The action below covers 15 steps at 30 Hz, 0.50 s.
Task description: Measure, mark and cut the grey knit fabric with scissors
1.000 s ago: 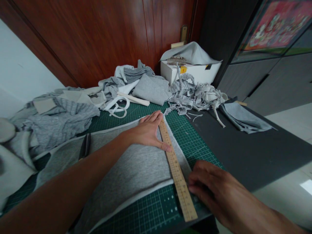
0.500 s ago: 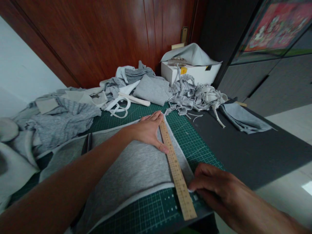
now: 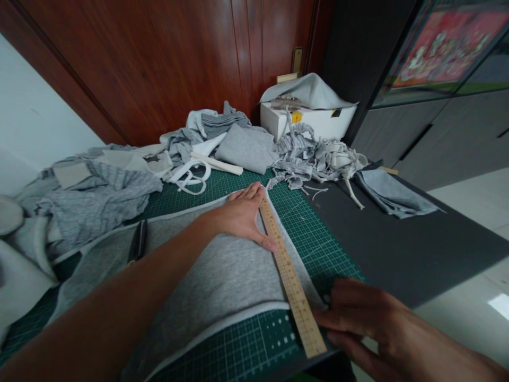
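The person's right hand [image 3: 374, 318] is close by, next to the near end of a wooden ruler [image 3: 292, 276]. Its fingers are bent, and one points at the ruler's edge and the near corner of the gray cloth [image 3: 226, 276]. The picture does not show if that hand is pinching the cloth, so one cannot tell. The gray cloth lies flat on a green mat [image 3: 318, 239], and the ruler lies along its right side, with its near end poking out past the cloth. The left hand [image 3: 243, 217] is spread wide and flat on the cloth. It grips nothing, but its thumb and fingertips touch the ruler. A dark tool [image 3: 138, 241] lies on the cloth, partly behind the left arm. Farther back are a heap of cloth [image 3: 99, 188], a tangle of strips [image 3: 314, 156], a white box [image 3: 318, 122] and a brown door [image 3: 159, 63].
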Each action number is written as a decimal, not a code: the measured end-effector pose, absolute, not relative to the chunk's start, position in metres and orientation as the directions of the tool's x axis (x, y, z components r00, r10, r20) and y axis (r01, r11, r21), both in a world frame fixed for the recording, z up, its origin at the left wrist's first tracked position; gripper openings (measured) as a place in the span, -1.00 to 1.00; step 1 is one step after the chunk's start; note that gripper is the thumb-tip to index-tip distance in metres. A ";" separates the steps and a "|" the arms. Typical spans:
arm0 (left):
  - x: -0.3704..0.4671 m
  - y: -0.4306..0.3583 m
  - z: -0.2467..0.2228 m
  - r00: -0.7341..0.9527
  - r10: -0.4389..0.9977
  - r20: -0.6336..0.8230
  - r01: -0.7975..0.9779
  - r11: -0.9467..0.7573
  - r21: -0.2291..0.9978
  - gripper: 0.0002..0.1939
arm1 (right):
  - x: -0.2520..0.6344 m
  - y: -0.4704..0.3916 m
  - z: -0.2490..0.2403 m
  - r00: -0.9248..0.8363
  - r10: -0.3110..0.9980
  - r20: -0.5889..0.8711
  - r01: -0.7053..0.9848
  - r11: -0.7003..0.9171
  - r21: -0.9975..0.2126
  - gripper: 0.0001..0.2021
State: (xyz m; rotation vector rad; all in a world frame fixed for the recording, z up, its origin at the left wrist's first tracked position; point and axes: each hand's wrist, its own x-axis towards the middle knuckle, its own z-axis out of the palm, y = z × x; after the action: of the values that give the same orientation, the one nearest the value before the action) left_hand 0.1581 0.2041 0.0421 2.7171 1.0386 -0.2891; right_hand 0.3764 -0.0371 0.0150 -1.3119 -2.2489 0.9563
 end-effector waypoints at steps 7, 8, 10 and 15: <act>0.159 0.201 0.030 0.729 0.658 -0.191 0.684 -0.712 0.158 0.71 | 0.373 -0.031 0.012 -0.445 0.895 0.025 0.622 0.329 -0.711 -0.77; 0.159 0.201 0.029 0.727 0.661 -0.186 0.686 -0.711 0.153 0.71 | 0.373 -0.030 0.011 -0.424 0.905 0.031 0.634 0.321 -0.704 -0.77; 0.160 0.200 0.029 0.722 0.667 -0.187 0.691 -0.708 0.143 0.72 | 0.370 -0.029 0.012 -0.395 0.918 0.028 0.657 0.304 -0.690 -0.78; 0.161 0.199 0.030 0.709 0.673 -0.209 0.703 -0.698 0.136 0.69 | 0.366 -0.027 0.023 -0.386 0.919 -0.077 0.688 0.232 -0.688 -0.79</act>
State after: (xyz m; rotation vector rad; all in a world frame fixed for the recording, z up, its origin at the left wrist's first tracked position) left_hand 0.1609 0.1986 0.0303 2.7108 1.1045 -0.2114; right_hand 0.3664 -0.0267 0.0233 -1.4877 -2.1660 0.9322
